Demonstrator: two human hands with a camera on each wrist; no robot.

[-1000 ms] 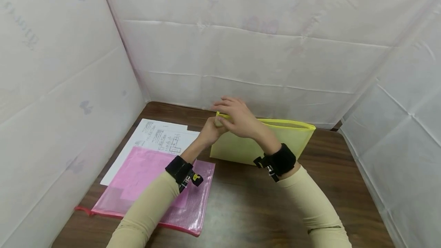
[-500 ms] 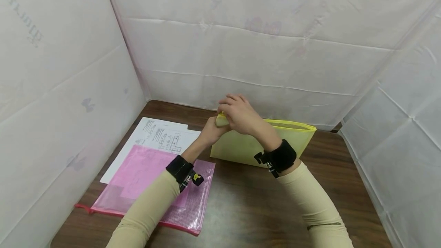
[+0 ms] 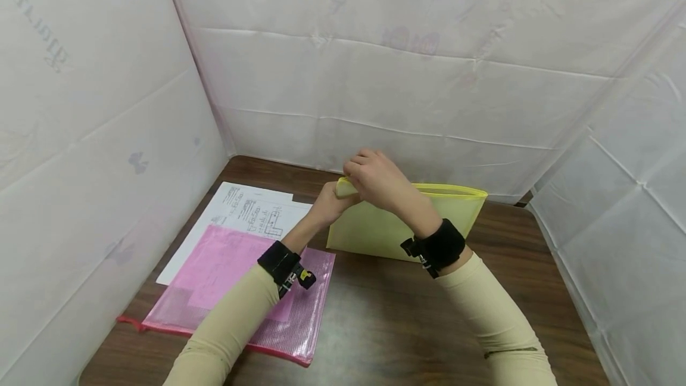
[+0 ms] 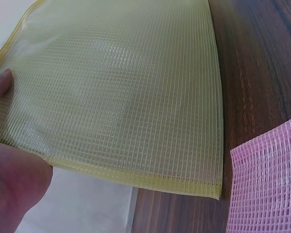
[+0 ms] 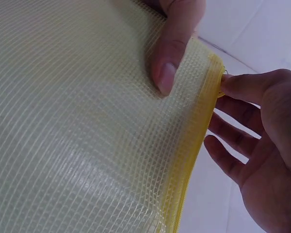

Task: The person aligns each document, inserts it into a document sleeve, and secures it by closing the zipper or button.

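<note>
A yellow mesh zip pouch (image 3: 386, 228) stands on its long edge at the back of the brown table (image 3: 407, 320). My left hand (image 3: 328, 202) grips its upper left corner, the thumb (image 5: 167, 53) pressing on the mesh face. My right hand (image 3: 377, 183) curls over the same corner from above. In the right wrist view its fingertips (image 5: 233, 86) pinch the end of the yellow zip edge, and the other fingers lie behind the pouch (image 5: 87, 121). The left wrist view shows the pouch's mesh (image 4: 126, 97) bowed, with the left hand (image 4: 14, 184) at its edge.
A pink mesh pouch (image 3: 236, 279) lies flat at the front left, over printed white sheets (image 3: 246, 210). White sheeting walls (image 3: 375, 76) close in the table on the left, back and right. Bare wood shows at the front right.
My right hand has shifted slightly to the right over the pouch's corner, and the gap along the pouch's top edge looks narrower. The left hand keeps its grip.
</note>
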